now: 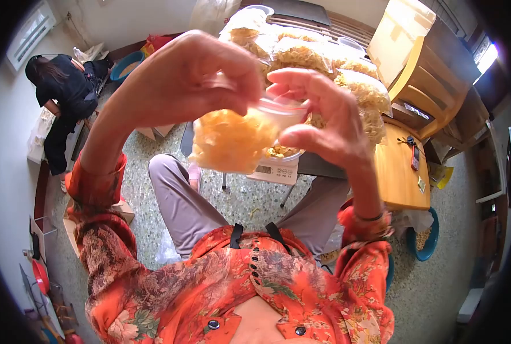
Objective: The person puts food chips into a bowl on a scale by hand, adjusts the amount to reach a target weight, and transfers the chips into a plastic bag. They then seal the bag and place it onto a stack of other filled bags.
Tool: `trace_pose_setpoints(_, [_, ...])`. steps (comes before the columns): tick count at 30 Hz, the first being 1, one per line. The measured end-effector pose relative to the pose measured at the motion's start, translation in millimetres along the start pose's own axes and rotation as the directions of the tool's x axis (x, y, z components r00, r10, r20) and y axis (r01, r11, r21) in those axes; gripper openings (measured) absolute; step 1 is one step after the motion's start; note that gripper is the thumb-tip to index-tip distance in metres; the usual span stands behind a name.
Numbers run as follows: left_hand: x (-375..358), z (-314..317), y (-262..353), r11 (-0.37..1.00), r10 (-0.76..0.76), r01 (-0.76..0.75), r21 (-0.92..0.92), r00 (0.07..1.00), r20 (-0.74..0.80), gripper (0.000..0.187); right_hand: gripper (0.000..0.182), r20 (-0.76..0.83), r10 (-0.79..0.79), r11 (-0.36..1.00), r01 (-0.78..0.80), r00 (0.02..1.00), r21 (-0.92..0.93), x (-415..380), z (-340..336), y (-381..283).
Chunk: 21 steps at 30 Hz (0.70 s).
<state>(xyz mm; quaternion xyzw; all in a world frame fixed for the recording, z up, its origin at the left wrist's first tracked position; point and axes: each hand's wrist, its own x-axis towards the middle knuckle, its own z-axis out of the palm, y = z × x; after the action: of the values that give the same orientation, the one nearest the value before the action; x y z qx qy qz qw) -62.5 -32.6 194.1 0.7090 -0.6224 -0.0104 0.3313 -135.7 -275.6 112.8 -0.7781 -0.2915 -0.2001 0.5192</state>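
Observation:
A clear zip bag [232,140] filled with pale yellow dried pieces hangs in front of me, tilted and a little blurred. My left hand [218,74] is closed at its upper edge. Beside the bag's mouth, my right hand [330,117] is curved with thumb and fingers apart; whether a fingertip touches the plastic I cannot make out. Below the hands, a white digital scale [274,173] carries a bowl [292,157] with yellow pieces, partly hidden by the bag and right hand.
Filled clear bags [301,54] are piled at the back. A wooden chair [407,166] at right holds a red phone [415,158]; a cardboard box [401,34] stands behind. Teal basins [430,235] sit on the floor. Another person [66,86] sits bent over at far left.

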Motion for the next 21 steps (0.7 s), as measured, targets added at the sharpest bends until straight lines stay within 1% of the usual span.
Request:
trace_pose_setpoints(1, [3.9,-0.3,-2.1,0.998,-0.041,0.042,-0.045,0.999,0.024,0.011,0.062,0.057,0.024,0.985,-0.014,0.998,-0.170,9.8,-4.3,-10.2])
trace_pose_setpoints(2, [9.3,-0.5,-3.9,0.999,-0.047,0.047,0.024,0.999,-0.014,0.008,0.050,0.063,0.085,0.978,-0.071,0.994,-0.196,20.0,-4.4,-14.7])
trace_pose_setpoints(3, [15.1,-6.1,-14.8,0.999,-0.015,0.015,0.038,1.000,-0.001,0.010,0.044,0.069,0.142,0.954,-0.118,0.987,-0.274,30.8,-5.7,-23.8])
trace_pose_setpoints(5, [20.1,-15.9,-41.0,0.999,-0.042,0.042,0.000,0.999,-0.009,0.026,0.040,0.096,0.214,0.924,-0.169,0.972,-0.343,46.4,-14.2,-21.7])
trace_pose_setpoints(6, [28.3,-17.7,-32.7,0.998,-0.060,0.062,0.026,0.996,-0.062,0.024,0.036,0.104,0.190,0.933,-0.146,0.976,-0.329,56.8,-17.0,-16.0])
trace_pose_setpoints(7, [38.2,-21.0,-23.9,0.995,-0.073,0.080,0.056,0.991,-0.116,0.023,0.030,0.113,0.221,0.923,-0.171,0.969,-0.344,69.0,-22.1,-9.5])
trace_pose_setpoints(8, [46.1,-28.0,-46.2,0.992,-0.021,0.035,0.122,0.994,-0.112,0.026,0.037,0.134,0.179,0.924,-0.120,0.975,-0.362,79.4,-27.8,-4.0])
trace_pose_setpoints(9, [48.0,-31.8,-55.6,0.992,-0.017,0.032,0.124,0.993,-0.120,0.026,0.044,0.155,0.135,0.923,-0.068,0.979,-0.378,89.5,-33.8,1.9])
trace_pose_setpoints(10, [48.5,-36.1,-64.7,1.000,0.012,-0.009,0.011,0.976,-0.220,0.027,0.044,0.160,0.130,0.921,-0.060,0.979,-0.384,101.1,-42.0,10.4])
trace_pose_setpoints(11, [47.8,-40.7,-58.8,0.993,0.043,-0.074,-0.087,0.946,-0.321,0.029,0.035,0.109,0.139,0.906,-0.082,0.984,-0.416,107.7,-47.9,1.3])
trace_pose_setpoints(12, [46.4,-47.5,-67.9,0.994,-0.031,-0.015,-0.104,0.906,-0.423,0.030,0.027,0.061,0.159,0.891,-0.116,0.985,-0.439,116.9,-50.3,5.5])
trace_pose_setpoints(13, [41.4,-51.4,-77.1,0.995,-0.024,-0.022,-0.100,0.902,-0.431,0.030,0.027,0.064,0.153,0.888,-0.109,0.986,-0.447,124.5,-53.1,8.2])
trace_pose_setpoints(14, [34.5,-54.6,-88.7,0.942,-0.102,-0.077,-0.327,0.861,-0.498,0.032,0.024,-0.027,0.141,0.899,-0.139,0.990,-0.414,134.7,-50.3,1.6])
trace_pose_setpoints(15, [26.0,-57.4,-99.1,0.836,-0.192,-0.153,-0.528,0.819,-0.541,0.035,0.021,-0.118,0.129,0.911,-0.164,0.985,-0.379,143.5,-46.6,-3.4])
trace_pose_setpoints(16, [11.8,-57.9,-109.2,0.687,-0.301,-0.168,-0.707,0.820,-0.486,0.032,0.028,-0.189,0.108,0.921,-0.170,0.976,-0.351,153.7,-43.3,-3.4])
trace_pose_setpoints(17, [-2.3,-52.7,-134.4,0.692,-0.292,-0.179,-0.700,0.817,-0.498,0.032,0.028,-0.184,0.096,0.920,-0.157,0.978,-0.359,163.4,-43.1,1.3])
trace_pose_setpoints(18, [-14.7,-44.9,-149.1,0.699,-0.235,-0.192,-0.689,0.849,-0.474,0.054,0.028,-0.172,0.030,0.972,-0.068,0.985,-0.224,167.5,-48.1,-6.6])
trace_pose_setpoints(19, [-22.0,-40.2,-170.4,0.702,-0.188,-0.196,-0.684,0.876,-0.444,0.076,0.029,-0.162,-0.027,0.997,0.014,0.986,-0.077,178.7,-48.1,2.3])
trace_pose_setpoints(20, [-31.2,-30.1,-169.2,0.553,-0.260,-0.193,-0.811,0.884,-0.388,0.085,0.031,-0.243,0.006,0.990,-0.039,0.970,-0.133,193.7,-46.6,13.7])
trace_pose_setpoints(21, [-35.3,-13.1,-172.4,0.500,-0.327,-0.218,-0.838,0.849,-0.416,0.095,0.031,-0.234,-0.004,0.991,-0.029,0.972,-0.133,200.3,-39.0,19.2])
